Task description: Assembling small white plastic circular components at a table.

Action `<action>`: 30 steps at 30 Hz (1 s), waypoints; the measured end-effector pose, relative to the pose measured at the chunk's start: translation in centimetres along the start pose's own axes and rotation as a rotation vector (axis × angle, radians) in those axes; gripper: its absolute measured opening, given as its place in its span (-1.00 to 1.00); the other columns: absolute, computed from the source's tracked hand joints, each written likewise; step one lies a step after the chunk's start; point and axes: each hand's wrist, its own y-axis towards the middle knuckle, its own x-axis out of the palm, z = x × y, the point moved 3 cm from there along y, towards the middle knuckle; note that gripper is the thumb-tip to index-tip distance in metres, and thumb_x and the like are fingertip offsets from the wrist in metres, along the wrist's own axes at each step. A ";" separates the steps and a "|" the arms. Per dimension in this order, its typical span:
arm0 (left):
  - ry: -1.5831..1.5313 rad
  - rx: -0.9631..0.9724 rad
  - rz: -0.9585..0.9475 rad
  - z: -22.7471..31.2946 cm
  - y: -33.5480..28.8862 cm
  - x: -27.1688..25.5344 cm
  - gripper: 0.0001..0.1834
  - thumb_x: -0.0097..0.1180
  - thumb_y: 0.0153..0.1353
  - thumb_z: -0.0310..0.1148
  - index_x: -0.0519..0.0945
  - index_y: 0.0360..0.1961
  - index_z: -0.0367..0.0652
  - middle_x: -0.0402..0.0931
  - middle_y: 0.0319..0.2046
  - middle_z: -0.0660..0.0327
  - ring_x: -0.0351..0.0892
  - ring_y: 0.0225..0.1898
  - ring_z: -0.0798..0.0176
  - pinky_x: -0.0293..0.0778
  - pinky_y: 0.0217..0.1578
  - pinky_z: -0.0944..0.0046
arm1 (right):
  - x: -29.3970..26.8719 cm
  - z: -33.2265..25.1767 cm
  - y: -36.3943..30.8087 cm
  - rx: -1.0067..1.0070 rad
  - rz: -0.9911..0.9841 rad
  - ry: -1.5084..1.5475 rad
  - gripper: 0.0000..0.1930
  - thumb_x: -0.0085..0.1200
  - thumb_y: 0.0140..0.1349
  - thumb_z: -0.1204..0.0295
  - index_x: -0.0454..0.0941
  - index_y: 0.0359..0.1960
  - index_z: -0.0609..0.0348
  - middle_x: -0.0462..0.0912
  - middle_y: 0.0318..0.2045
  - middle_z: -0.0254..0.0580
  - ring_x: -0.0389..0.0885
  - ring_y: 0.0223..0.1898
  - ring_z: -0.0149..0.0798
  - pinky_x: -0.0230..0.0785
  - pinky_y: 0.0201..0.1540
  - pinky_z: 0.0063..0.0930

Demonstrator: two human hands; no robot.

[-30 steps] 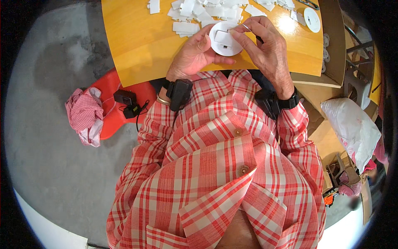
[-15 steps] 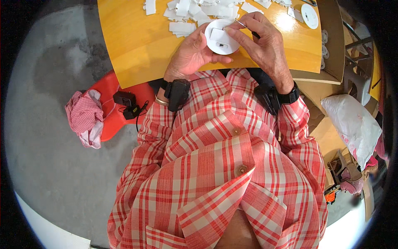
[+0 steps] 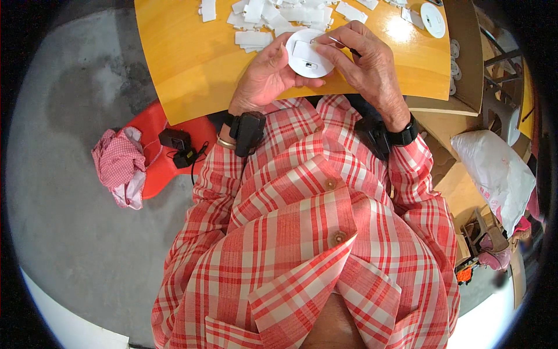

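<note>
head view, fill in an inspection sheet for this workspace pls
surface: yellow glossy table
job's things: round white disc bearing a rectangular white plate
clutter: heap of flat white rectangular pieces; second round white disc
hands: left hand grips the first disc; right hand holds a thin dark-handled tool, thumb over that disc
cables: thin black cable beside black box-shaped adapters
surroundings: red stool, pink checked cloth, brown cardboard box, white plastic bag

**Covered and Cropped**

The right hand (image 3: 372, 67) hid part of the white disc (image 3: 297, 65) and a thin tool (image 3: 335, 40). At twelve o'clock, the view cut the desk (image 3: 192, 75); near four, a dark spot (image 3: 499, 281) blurred.
</note>
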 end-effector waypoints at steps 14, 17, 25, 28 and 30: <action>0.114 0.084 0.117 2.5 0.4 2.7 -0.57 -0.04 0.29 -0.37 0.23 0.14 -0.23 0.33 0.05 0.06 0.42 0.06 0.11 0.53 -0.07 -0.03 | -0.5 -0.8 0.2 0.163 0.064 -0.049 -0.66 0.22 0.06 0.27 0.51 -0.16 0.12 0.50 -0.48 -0.19 0.50 -0.49 -0.23 0.36 -0.45 -0.41; 0.151 0.092 0.146 3.3 0.3 3.3 -0.61 -0.06 0.29 -0.39 0.26 0.12 -0.24 0.38 0.00 0.07 0.45 0.01 0.16 0.57 -0.13 0.04 | -0.6 -0.5 0.2 0.201 0.092 0.108 -0.68 0.21 0.09 0.28 0.51 -0.15 0.13 0.48 -0.51 -0.24 0.44 -0.51 -0.32 0.33 -0.47 -0.46; 0.434 -0.089 0.210 5.3 -0.3 5.0 -0.61 -0.06 0.31 -0.31 0.29 0.10 -0.26 0.56 -0.37 0.04 0.61 -0.50 0.32 0.57 -0.52 0.43 | -1.0 -1.2 0.1 0.221 0.051 0.392 -0.70 0.12 0.19 0.38 0.51 -0.09 0.27 0.54 -0.46 -0.29 0.43 -0.42 -0.44 0.32 -0.36 -0.59; 0.496 -0.022 0.268 5.7 -0.1 6.0 -0.59 -0.08 0.31 -0.31 0.27 0.12 -0.27 0.56 -0.49 0.03 0.59 -0.59 0.33 0.53 -0.63 0.44 | -0.9 -1.4 0.2 0.211 0.117 0.483 -0.71 0.10 0.21 0.38 0.52 -0.08 0.28 0.55 -0.47 -0.30 0.44 -0.43 -0.47 0.33 -0.37 -0.59; 0.508 -0.004 0.267 5.9 -0.1 6.4 -0.59 -0.09 0.32 -0.30 0.26 0.12 -0.27 0.55 -0.49 0.03 0.58 -0.60 0.33 0.51 -0.64 0.44 | -1.3 -1.8 0.3 0.262 0.085 0.464 -0.70 0.09 0.22 0.39 0.50 -0.05 0.27 0.56 -0.47 -0.29 0.44 -0.45 -0.48 0.34 -0.39 -0.60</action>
